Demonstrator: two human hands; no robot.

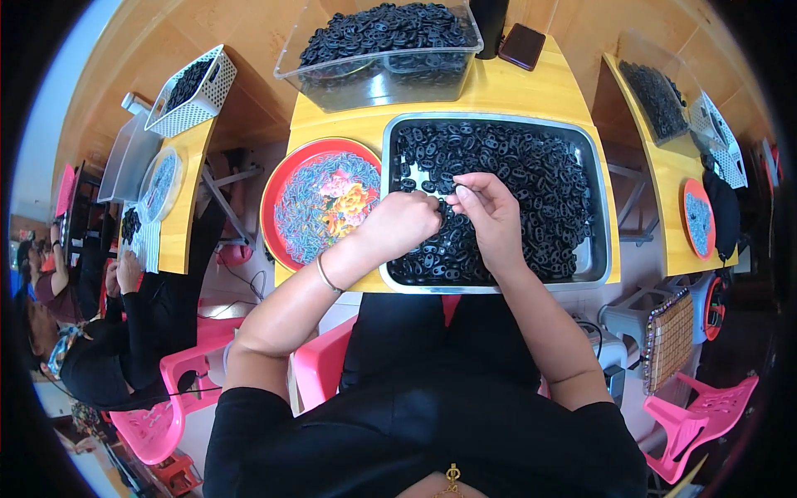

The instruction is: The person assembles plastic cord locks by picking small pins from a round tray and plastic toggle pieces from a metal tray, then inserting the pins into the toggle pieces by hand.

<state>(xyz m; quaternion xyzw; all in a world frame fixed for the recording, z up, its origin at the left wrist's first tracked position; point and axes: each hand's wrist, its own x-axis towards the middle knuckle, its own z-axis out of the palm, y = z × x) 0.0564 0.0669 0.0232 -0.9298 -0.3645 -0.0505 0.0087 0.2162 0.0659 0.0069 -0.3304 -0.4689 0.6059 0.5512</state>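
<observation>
A metal tray (604, 249) lies before me, heaped with small black oval pieces (540, 183) that have two holes each. Over its left part my two hands meet. My right hand (493, 217) pinches one of these small black pieces between thumb and fingers. Beside it, almost touching, my left hand (405, 221) is closed with the fingers curled; what it grips, if anything, is hidden. To the left of the tray sits a round red-rimmed plate (270, 217) with a flower pattern, covered in many thin grey-blue small parts (300, 199).
A clear plastic bin (382, 83) of black pieces stands at the table's back, near a dark phone-like object (521, 46). Side tables hold baskets (195, 104) and an orange plate (699, 217). At the left another person (100, 357) works seated; a pink chair (701, 419) stands right.
</observation>
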